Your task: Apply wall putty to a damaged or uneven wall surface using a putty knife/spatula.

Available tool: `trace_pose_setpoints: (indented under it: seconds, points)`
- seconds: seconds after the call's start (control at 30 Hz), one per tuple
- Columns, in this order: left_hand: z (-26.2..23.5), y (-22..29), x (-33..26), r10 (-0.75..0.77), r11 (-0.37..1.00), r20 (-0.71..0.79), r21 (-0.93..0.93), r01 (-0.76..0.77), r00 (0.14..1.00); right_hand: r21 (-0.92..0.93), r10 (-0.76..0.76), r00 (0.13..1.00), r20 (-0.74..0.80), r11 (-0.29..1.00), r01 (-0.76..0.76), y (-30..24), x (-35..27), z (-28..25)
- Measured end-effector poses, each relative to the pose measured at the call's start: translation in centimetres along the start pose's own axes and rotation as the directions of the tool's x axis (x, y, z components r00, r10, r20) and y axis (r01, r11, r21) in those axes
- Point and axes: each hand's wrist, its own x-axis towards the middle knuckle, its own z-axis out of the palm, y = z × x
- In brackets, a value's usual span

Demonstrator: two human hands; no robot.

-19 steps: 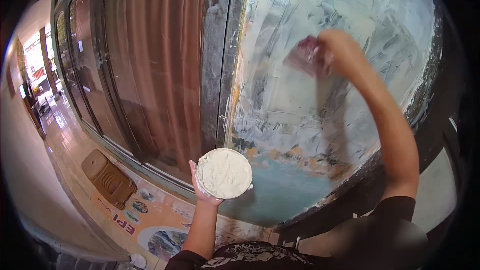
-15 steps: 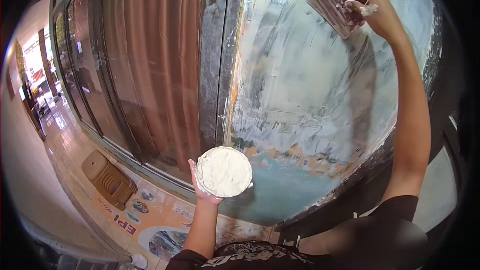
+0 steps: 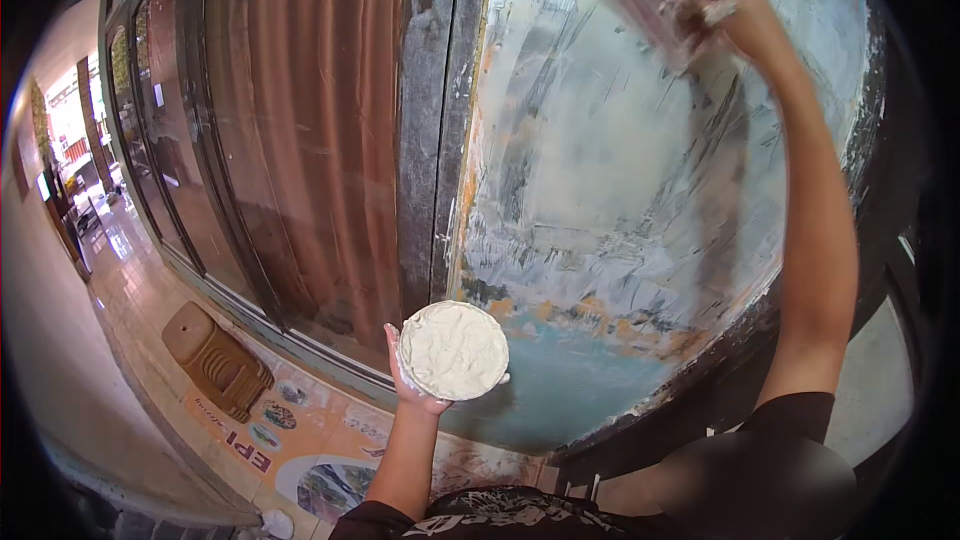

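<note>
My left hand [image 3: 416, 392] grips a round tub of white putty [image 3: 453, 351] from beneath and its left side, with the thumb up along the rim. The paste fills it to the brim. High on the right, my right hand [image 3: 728, 6] is closed around a dark red putty scraper [image 3: 655, 15], smeared by motion. Its wide blade lies at or close to the wall [image 3: 600, 160]; exact contact cannot be made out. Pale, streaky filler covers most of this wall, above a bare blue-green strip. White paste sticks to the fingers of my right hand.
Left of the wall stands a dark frame [image 3: 425, 120] with glass and a brown curtain [image 3: 305, 130] behind it. A brown plastic stool [image 3: 217, 360] rests on the floor near a printed orange banner [image 3: 235, 440]. A dark edge [image 3: 640, 410] borders the wall's lower right.
My right hand and the scraper have shifted slightly left and up across the wall. The tub in my left hand has moved a little down and to the right.
</note>
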Motion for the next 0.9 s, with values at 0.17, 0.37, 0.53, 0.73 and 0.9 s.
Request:
trace_pose_setpoints:
  seconds: [0.17, 0.37, 0.53, 0.73, 0.9]
  points:
    - [0.2, 0.2, 0.1, -0.016, 0.999, 0.031, -0.028, 0.017, 0.999, 0.089, -0.156, 0.969, 0.191, 0.986, 0.142, 0.7, -2.7, -3.0]
    - [0.2, -0.1, 0.4, -0.011, 0.999, 0.033, -0.034, 0.012, 0.999, -0.310, -0.109, 0.772, 0.627, 0.874, 0.375, -3.0, -13.1, 15.0]
    - [-0.1, -1.4, 0.3, -0.080, 0.996, 0.041, -0.037, 0.082, 0.996, -0.251, -0.127, 0.967, 0.221, 0.951, 0.182, 0.3, -4.8, 8.7]
    - [-0.3, -0.5, 0.1, -0.051, 0.999, -0.020, -0.018, 0.051, 0.998, -0.095, -0.107, 0.994, -0.027, 0.990, 0.104, 4.3, 2.1, -6.5]
    - [-0.5, 0.1, -0.3, -0.008, 1.000, -0.007, 0.005, 0.008, 1.000, 0.021, -0.097, 0.949, 0.301, 0.995, 0.096, -2.6, -7.6, 5.2]
